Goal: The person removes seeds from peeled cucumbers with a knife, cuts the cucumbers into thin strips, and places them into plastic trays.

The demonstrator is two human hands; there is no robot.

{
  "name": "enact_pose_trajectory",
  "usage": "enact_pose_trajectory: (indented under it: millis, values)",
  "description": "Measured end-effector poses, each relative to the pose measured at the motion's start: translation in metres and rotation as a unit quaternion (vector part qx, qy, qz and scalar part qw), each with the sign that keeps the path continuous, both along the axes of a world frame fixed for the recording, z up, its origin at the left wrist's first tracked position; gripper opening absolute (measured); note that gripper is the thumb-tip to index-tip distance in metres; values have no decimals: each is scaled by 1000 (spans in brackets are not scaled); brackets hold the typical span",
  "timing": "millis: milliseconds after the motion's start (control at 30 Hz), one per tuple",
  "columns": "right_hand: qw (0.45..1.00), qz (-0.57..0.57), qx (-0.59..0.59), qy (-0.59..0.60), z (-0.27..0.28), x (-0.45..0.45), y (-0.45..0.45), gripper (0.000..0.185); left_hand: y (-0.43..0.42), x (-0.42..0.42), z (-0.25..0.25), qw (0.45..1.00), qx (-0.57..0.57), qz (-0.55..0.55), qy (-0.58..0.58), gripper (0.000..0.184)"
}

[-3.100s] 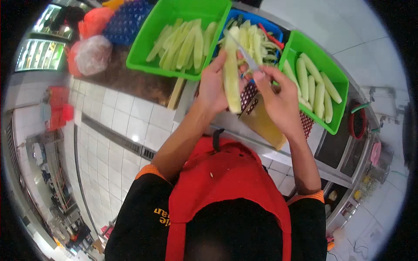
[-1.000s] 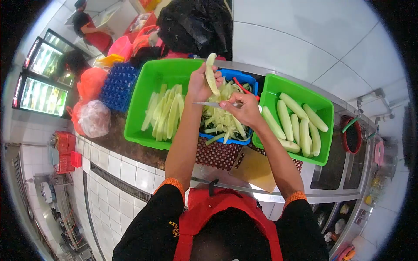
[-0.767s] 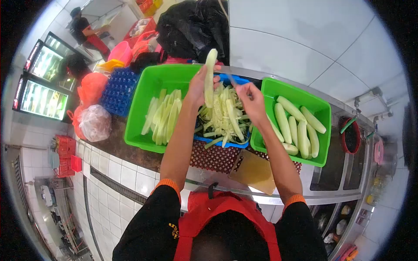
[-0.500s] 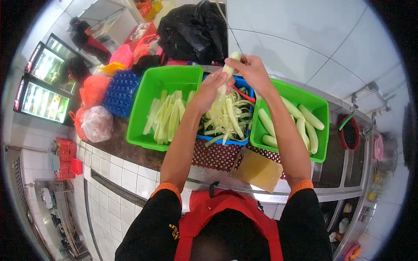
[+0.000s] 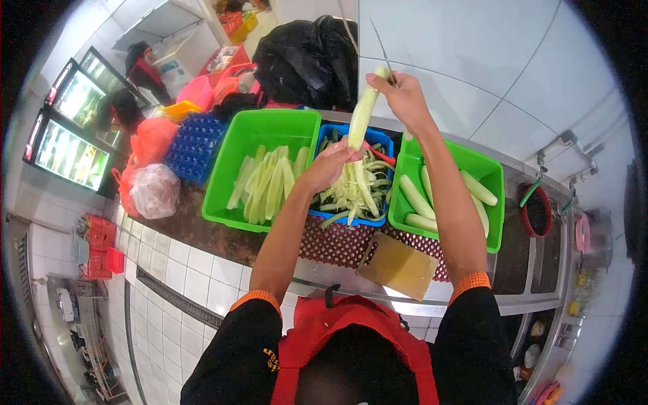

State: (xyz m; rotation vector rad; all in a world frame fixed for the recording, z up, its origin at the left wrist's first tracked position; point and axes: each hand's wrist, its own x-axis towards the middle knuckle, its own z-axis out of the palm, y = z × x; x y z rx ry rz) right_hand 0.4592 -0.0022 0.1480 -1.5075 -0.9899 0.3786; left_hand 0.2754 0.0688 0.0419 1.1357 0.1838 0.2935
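A long, pale-green peeled cucumber point(image 5: 364, 111) slants upward above the blue tub point(image 5: 315, 214). My left hand point(image 5: 329, 165) is closed around its lower end. Up by its top end, my right hand point(image 5: 405, 98) grips a knife point(image 5: 380, 42) whose thin blade points up and away; its handle is hidden in the fingers, and the thumb lies at the cucumber's tip. Below, the blue tub holds peelings and pale scraps point(image 5: 351, 185), with a red-handled object point(image 5: 379, 154) among them. Cut cucumber lengths point(image 5: 266, 185) lie in the left green tub point(image 5: 236, 131); whole peeled cucumbers point(image 5: 415, 196) lie in the right one point(image 5: 495, 202).
A yellowish board point(image 5: 398, 266) lies on the counter's near side by a perforated mat point(image 5: 331, 241). Bags point(image 5: 154, 191) and a blue egg tray point(image 5: 196, 145) stand left; a black bag point(image 5: 307, 61) sits behind. Further off is another person point(image 5: 145, 71).
My right hand has moved up and away, and the knife blade now shows. The cucumber is in fuller view, with my left hand lower along it.
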Motion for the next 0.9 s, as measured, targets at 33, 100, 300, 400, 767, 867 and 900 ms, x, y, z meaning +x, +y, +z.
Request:
enact_pose_trajectory:
  millis: [33,100,300,400,767,867,900]
  values:
    - [1000,-2,3,-2,-3,2,2,35,2,0,-5,999,-41,-9,-15,42]
    - [1000,-7,-4,6,-6,4,-1,35,12,0,-26,996,-80,-17,-35,41]
    - [996,-42,-44,-59,16,5,-14,36,13,-6,-54,971,168,14,167,21]
    - [986,-39,-84,-136,15,-3,-7,39,-3,1,-49,785,589,131,141,17]
    - [997,48,-50,-42,19,-55,21,39,-9,-30,-45,900,381,161,140,24]
    - [994,105,-34,2,3,-72,41,34,-36,-93,-40,946,232,154,163,22]
    - [993,112,-42,-13,-4,-77,49,35,-45,-123,-28,954,194,137,184,19]
